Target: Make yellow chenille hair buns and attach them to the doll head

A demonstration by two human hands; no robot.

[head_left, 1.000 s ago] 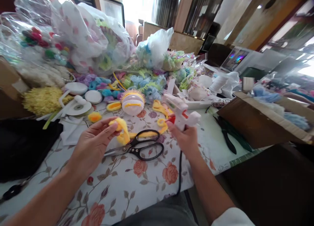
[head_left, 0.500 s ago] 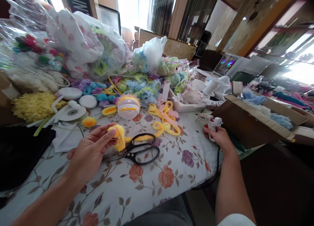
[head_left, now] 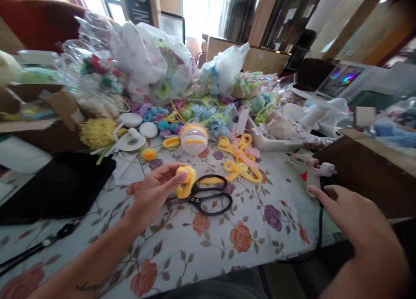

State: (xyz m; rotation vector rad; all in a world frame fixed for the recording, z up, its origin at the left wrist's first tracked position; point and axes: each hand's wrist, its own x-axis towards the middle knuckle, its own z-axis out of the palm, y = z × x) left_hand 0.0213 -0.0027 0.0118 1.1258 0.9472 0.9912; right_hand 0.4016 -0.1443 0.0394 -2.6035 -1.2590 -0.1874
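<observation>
My left hand pinches a curled loop of yellow fuzzy strip between thumb and fingers. Beneath and beside it, black-handled scissors lie on the flowered tablecloth, their blades partly hidden by the hand. At the right, a white glue gun stands near the table edge with its black cord hanging down. My right hand is just behind its handle, thumb stretched out at the grip's base and fingers apart. More yellow strip lies looped near the middle. A pale ball with yellow trim sits behind my left hand.
A yellow pompom and a ribbon spool lie to the left, near a black cloth. Bagged trimmings pile up at the back. A white tray and a cardboard box stand on the right.
My right hand has loosened from the glue gun, which now stands on the table, and drawn back to the right. The left hand still holds the yellow strip. The view has turned left.
</observation>
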